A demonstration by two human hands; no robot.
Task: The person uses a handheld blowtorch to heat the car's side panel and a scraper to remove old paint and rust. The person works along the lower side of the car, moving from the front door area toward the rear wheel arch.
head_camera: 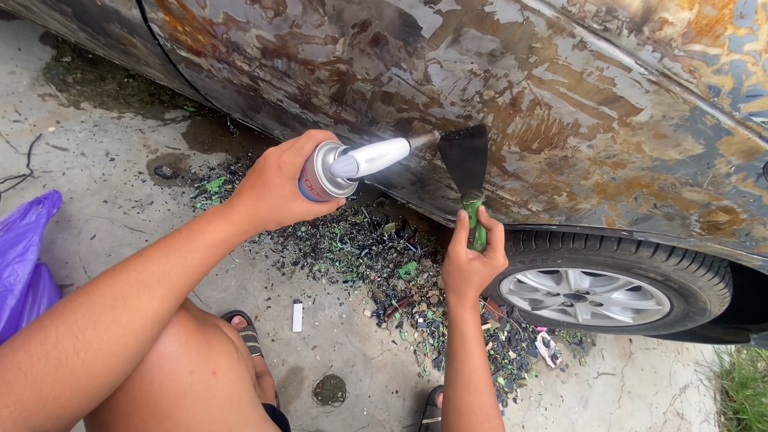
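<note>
1. My left hand (276, 186) is wrapped round a gas can (318, 172), held sideways, w/ a white torch head (376, 156) on its end. Grip clenched on the can.
2. The torch nozzle points at the car panel (576, 104), tip just beside the scraper blade. Can't tell if a flame is lit.
3. My right hand (472, 260) grasps a scraper (468, 180) by its green handle, fingers closed round it. The dark blade stands upright, flat against the panel, above the hand.
4. Panel is low on the car body, paint blistered & peeled, w/ rust-brown and bare grey patches.
5. Wheel (596, 292) w/ silver rim sits right of the right hand, under the panel edge.
6. Concrete floor (128, 208) below the panel carries a heap of paint flakes (384, 256), dark w/ green bits, spread toward the wheel.
7. A small white lighter (297, 316) lies on the floor near my knee, apart from the flakes.
8. Purple plastic bag (24, 256) at far left edge.
9. My feet are in sandals (248, 332) at the bottom; grass at the lower right corner.
</note>
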